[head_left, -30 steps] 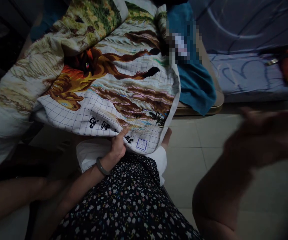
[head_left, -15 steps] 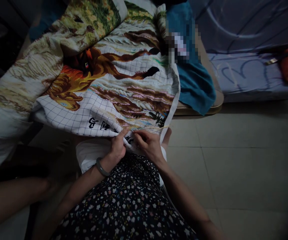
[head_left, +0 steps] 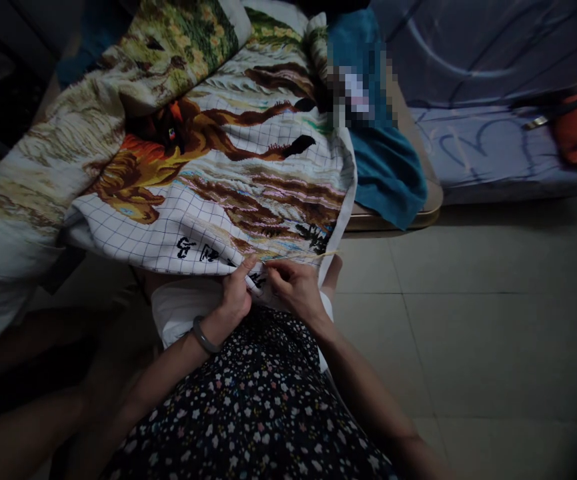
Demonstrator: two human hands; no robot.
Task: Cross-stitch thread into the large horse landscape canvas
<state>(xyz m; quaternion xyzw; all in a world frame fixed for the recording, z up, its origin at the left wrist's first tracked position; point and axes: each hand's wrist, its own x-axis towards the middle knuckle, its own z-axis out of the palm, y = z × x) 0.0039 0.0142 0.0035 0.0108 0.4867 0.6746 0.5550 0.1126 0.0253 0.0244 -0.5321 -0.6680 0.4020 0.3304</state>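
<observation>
Embroidered cloth [head_left: 268,190], spread over the lap [head_left: 278,333] beside teal fabric [head_left: 393,177], looks largely stitched, with white grid remaining bare, its near edge pinched by the left hand [head_left: 237,293], the right hand's [head_left: 299,287] fingertips together near pale thread [head_left: 329,254].

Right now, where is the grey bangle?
In the head view, the grey bangle circles the wrist of the left hand, which holds the near edge of the stitched fabric.

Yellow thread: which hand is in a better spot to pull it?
Probably the right hand: its pinched fingers are nearest the yellow thread, while the left hand grips the cloth's lower edge.
</observation>
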